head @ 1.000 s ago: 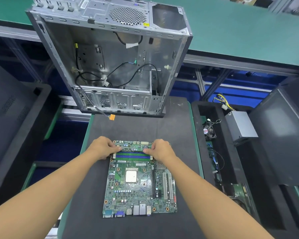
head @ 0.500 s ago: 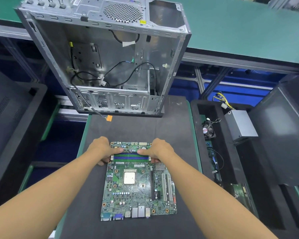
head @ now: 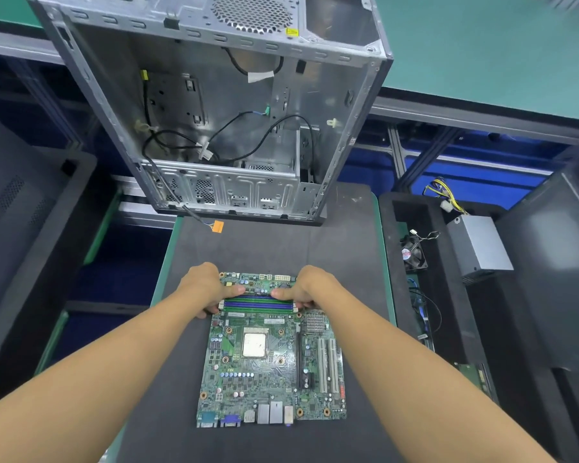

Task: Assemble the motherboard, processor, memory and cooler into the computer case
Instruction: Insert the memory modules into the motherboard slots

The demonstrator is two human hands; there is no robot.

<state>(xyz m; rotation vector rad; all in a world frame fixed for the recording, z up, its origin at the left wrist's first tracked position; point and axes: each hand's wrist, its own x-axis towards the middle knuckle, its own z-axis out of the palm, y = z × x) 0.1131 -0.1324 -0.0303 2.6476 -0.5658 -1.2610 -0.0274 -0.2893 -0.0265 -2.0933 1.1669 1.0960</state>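
1. A dark mat (head: pixel 264 248) covers a green-edged bench, with black foam trays on either side (the right one holds a power supply (head: pixel 478 248) and a small fan (head: pixel 413 253))
2. The open computer case (head: pixel 214 95) rests at the mat's far edge. The motherboard (head: pixel 268 372) lies flat nearer, with the processor (head: pixel 254 344) seated mid-board
3. The left hand (head: pixel 203 289) and right hand (head: pixel 311 289) press their thumbs on a memory module (head: pixel 258 296) at the board's far end, other fingers curled at the slot ends
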